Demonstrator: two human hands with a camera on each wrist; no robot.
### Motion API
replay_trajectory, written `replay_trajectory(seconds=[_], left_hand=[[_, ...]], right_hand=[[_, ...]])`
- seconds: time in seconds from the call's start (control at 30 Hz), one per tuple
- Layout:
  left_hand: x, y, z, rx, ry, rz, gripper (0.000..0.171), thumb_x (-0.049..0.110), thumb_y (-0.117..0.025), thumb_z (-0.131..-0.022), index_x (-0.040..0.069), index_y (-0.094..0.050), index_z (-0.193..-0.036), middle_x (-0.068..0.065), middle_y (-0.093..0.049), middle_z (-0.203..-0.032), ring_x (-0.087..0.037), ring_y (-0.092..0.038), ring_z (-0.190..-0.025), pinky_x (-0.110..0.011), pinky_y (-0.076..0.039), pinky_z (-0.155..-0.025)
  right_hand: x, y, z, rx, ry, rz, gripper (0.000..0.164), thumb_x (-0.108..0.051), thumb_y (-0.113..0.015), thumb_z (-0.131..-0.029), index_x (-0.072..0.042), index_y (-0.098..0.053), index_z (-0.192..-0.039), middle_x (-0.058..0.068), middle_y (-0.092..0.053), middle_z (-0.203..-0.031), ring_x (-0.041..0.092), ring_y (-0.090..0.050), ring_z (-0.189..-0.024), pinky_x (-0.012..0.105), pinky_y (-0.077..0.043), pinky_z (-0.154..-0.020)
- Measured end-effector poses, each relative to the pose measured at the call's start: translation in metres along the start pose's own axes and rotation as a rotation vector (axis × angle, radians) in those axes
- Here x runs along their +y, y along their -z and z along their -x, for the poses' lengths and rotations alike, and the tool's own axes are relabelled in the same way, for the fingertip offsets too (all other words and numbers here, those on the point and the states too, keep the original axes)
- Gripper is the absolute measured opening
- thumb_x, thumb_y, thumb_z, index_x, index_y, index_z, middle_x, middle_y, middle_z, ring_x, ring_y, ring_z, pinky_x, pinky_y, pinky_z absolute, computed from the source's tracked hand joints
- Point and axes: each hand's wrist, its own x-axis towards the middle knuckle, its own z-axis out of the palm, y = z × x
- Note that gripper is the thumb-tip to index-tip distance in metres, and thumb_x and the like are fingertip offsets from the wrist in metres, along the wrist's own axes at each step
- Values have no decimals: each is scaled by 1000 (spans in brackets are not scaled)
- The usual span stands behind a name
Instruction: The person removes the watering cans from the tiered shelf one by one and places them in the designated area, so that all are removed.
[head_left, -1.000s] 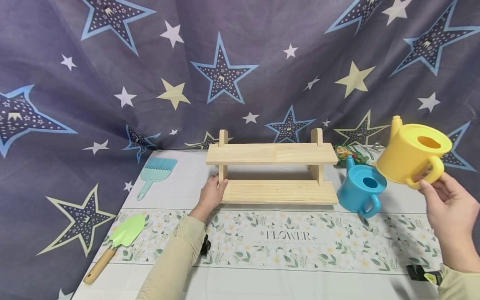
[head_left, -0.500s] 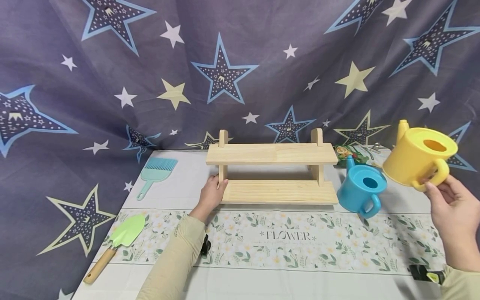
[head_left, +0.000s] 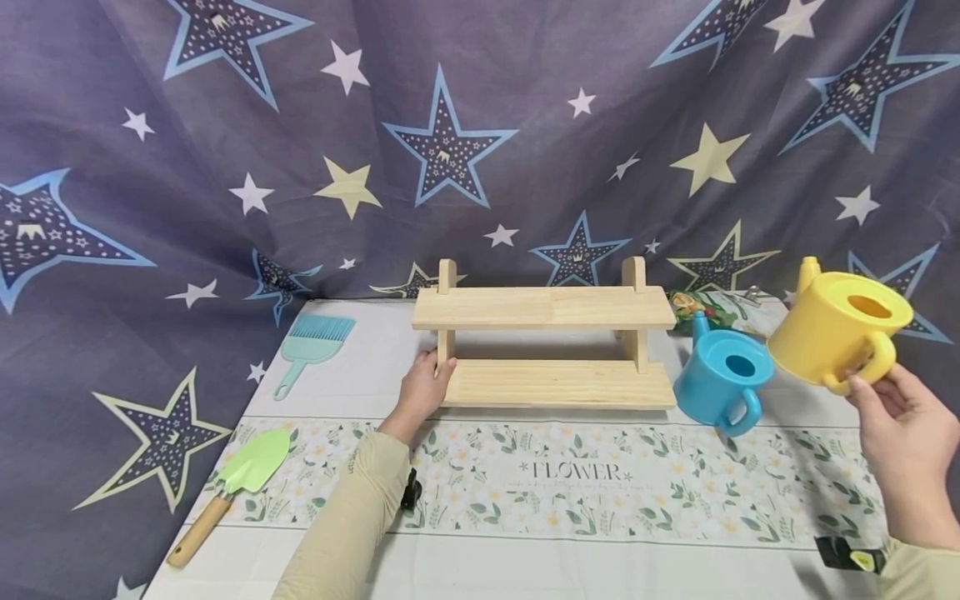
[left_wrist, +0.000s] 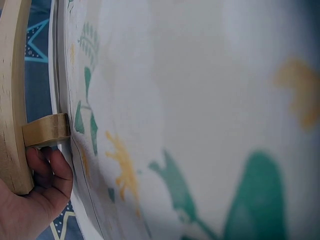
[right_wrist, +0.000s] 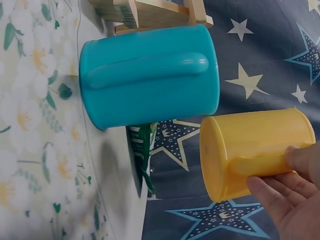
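My right hand [head_left: 903, 429] pinches the handle of a yellow watering can [head_left: 821, 321], which hangs in the air above the table's right side. In the right wrist view this yellow can [right_wrist: 250, 137] is apart from the blue watering can [right_wrist: 150, 105]. The blue can [head_left: 716, 379] stands upright on the table, close by the shelf's right end. A two-tier wooden shelf [head_left: 555, 383] stands at the back middle. My left hand [head_left: 424, 387] grips the left end of its lower board. Up close, the left hand's fingers [left_wrist: 62, 172] curl at the board's edge, near an upright.
A teal hand brush [head_left: 311, 342] lies at the back left. In front of it is a green trowel [head_left: 255, 462] with a wooden handle. A patterned green packet [head_left: 705, 308] lies behind the blue can. A star-printed curtain [head_left: 480, 167] hangs behind the table.
The yellow watering can first moved a little to the right, then sank slightly, with my right hand holding it throughout. My left hand and the shelf have stayed put.
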Motion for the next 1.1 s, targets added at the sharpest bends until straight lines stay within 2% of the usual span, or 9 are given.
replay_trajectory(seconds=[0.27, 0.4, 0.5, 0.67, 0.87, 1.1], left_hand=[[-1, 0, 0, -3, -5, -10, 46, 32, -46, -104, 4, -50, -140, -19, -53, -121, -33, -57, -107, -49, -46, -91], [1, 1, 0, -1, -5, -14, 47, 33, -47, -104, 4, -49, -141, -19, -53, -122, -33, -57, -107, -49, -46, -91], [1, 1, 0, -2, -2, -9, 47, 33, -46, -104, 4, -49, -141, -19, -53, -123, -34, -56, -109, -50, -46, -92], [1, 1, 0, -3, 6, -7, 48, 34, -46, -104, 5, -48, -142, -19, -52, -124, -33, -56, -110, -50, -46, -92], [0, 0, 0, -5, 23, 0, 48, 33, -46, -104, 6, -47, -143, -18, -52, -125, -34, -56, -110, -50, -45, -93], [-1, -1, -1, -8, 23, -5, 47, 32, -47, -104, 6, -47, -144, -18, -52, -125, -34, -56, -111, -51, -45, -93]], right_hand=[[14, -3, 6, 1, -25, 93, 39, -18, -57, -100, -10, -55, -138, 17, -60, -130, -24, -42, -94, 18, -43, -96], [21, -7, 8, -16, -68, 129, 40, -21, -56, -101, -14, -54, -140, 16, -59, -132, -20, -43, -102, 25, -43, -99], [26, -11, 10, -32, -107, 131, 41, -23, -56, -100, -17, -53, -141, 14, -59, -132, -19, -45, -101, 26, -44, -99], [31, -17, 13, -58, -160, 129, 42, -24, -57, -100, -18, -52, -142, 13, -59, -133, -21, -45, -95, 22, -46, -96], [36, -22, 17, -79, -190, 70, 43, -22, -58, -99, -13, -53, -141, 16, -58, -132, -19, -49, -90, 11, -47, -84], [43, -28, 17, -89, -261, 59, 43, -22, -58, -100, -17, -52, -142, 11, -59, -133, -12, -54, -100, 23, -47, -94]])
